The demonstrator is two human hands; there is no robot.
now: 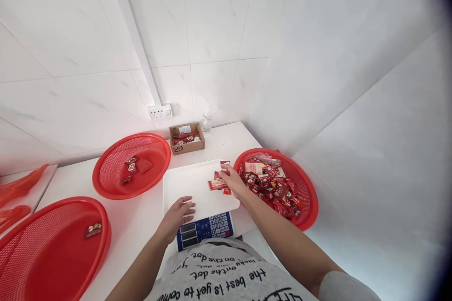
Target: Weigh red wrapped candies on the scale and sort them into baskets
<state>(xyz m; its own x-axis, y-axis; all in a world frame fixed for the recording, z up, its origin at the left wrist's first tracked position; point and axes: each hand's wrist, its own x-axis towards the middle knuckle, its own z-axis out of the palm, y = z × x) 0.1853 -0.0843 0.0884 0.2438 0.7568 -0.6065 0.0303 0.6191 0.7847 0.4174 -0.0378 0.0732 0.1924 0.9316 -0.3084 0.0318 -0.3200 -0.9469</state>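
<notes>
My right hand (232, 180) is over the right side of a white scale tray (187, 178), its fingers closed on small red packets (217, 184). Some of these packets lie spread under and beside the fingertips, so which ones are gripped is partly hidden. My left hand (178, 216) is at the tray's front left edge, fingers apart and holding nothing. Below the tray shows the blue keypad panel (205, 231) of the scale. Close by on the right, a red mesh basket (310, 197) is heaped with red packets (271, 188).
Toward the back left, a red basket (102, 176) holds a few packets. Another red basket (102, 254) at the front left has one packet (92, 230). A cardboard box (189, 147) of packets and a clear bottle (206, 122) stand by the wall, below a socket (160, 111).
</notes>
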